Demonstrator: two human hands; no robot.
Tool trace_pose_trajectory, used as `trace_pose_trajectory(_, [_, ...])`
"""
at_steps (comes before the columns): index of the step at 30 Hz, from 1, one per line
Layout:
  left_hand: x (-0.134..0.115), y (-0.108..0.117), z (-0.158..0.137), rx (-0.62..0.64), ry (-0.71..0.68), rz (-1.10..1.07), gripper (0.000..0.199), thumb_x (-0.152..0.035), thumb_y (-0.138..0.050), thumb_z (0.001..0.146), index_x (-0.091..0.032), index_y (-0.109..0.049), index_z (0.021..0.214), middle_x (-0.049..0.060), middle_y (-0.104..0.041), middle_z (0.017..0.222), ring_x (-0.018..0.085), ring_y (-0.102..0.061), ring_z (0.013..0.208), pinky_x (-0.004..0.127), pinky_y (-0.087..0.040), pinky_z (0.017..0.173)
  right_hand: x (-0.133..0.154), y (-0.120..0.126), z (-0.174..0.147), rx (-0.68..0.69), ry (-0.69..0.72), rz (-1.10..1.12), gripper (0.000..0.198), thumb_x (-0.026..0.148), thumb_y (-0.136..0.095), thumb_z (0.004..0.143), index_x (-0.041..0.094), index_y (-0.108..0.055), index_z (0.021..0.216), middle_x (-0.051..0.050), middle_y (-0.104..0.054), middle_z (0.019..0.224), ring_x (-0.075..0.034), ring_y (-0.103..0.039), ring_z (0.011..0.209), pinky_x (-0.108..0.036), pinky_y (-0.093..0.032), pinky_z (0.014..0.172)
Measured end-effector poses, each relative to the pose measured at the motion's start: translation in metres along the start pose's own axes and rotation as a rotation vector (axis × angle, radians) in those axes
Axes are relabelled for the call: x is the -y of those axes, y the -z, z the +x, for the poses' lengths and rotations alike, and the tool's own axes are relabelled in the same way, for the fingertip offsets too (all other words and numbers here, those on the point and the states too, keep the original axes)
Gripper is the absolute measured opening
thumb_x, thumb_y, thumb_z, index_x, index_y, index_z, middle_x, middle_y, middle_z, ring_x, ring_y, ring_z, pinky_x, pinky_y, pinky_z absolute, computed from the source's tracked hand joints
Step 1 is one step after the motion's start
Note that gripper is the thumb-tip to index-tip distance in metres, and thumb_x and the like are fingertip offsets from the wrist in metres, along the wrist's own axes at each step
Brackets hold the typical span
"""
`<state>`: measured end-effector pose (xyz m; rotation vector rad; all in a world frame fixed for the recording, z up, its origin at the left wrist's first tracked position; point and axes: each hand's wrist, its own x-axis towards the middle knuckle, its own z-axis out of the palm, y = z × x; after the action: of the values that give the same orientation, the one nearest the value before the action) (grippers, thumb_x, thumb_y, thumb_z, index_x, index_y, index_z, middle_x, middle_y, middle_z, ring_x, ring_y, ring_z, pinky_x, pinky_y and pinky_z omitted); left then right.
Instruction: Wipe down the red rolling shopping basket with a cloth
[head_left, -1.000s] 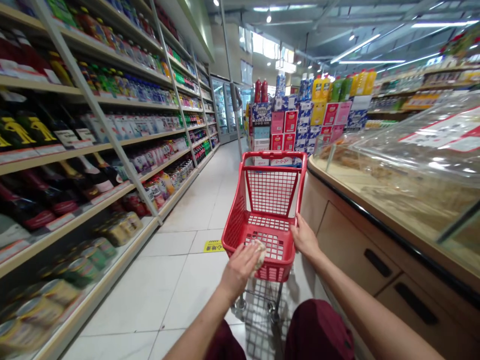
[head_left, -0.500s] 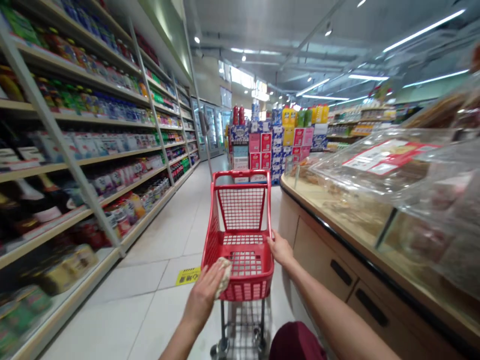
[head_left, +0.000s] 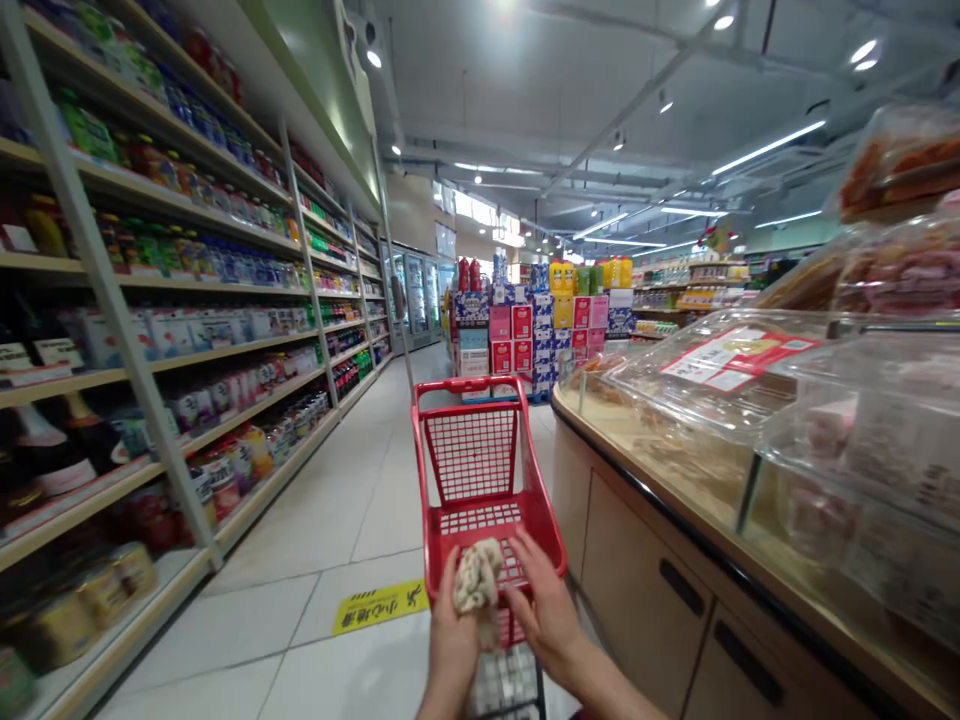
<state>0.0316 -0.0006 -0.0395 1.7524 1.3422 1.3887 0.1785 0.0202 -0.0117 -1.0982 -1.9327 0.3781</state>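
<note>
A crumpled, light-coloured cloth with dark marks is gripped in my left hand, above the near end of a red shopping cart. My right hand is beside the cloth, its fingers apart and pointing towards it; I cannot tell whether they touch it. The cart's basket has grid walls, and I see nothing lying in the part that shows. Both hands cover some of its near rim.
Shelves of bottles and packs line the left. On the right stands a wooden counter with clear plastic food boxes. Stacked cartons stand ahead. A yellow floor sticker lies left of the cart.
My right hand has let go of the cart's right rim and moved in beside the cloth. My left hand has brought the cloth off the left rim towards the middle.
</note>
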Motion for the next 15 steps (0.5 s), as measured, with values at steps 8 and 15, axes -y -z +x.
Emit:
trace_pose_trajectory(8, [-0.057,-0.009,-0.011,0.279,0.345,-0.405,0.055,-0.041,-0.011,0.087,-0.015,-0.049,0.117,0.01,-0.062,0.105,0.02,-0.053,0.106,0.04,-0.04,0.092,0.018,-0.033,-0.045,-0.098,-0.256,0.307,0.046,0.033,-0.047,0.076,0.019,-0.047,0.12,-0.009,-0.046,0.127,-0.025,-0.038,0.12,-0.041,-0.037,0.096])
trace_pose_trajectory(15, [-0.009,0.018,0.009,0.18,-0.079,0.766,0.054,-0.005,-0.035,0.07,-0.017,-0.041,0.122,0.012,-0.04,0.133,0.024,-0.03,0.126,0.054,-0.027,0.099,-0.033,0.016,0.004,-0.139,-0.155,0.038,0.042,0.013,-0.039,0.069,0.02,-0.058,0.106,-0.005,-0.049,0.125,-0.021,-0.043,0.117,-0.039,-0.036,0.097])
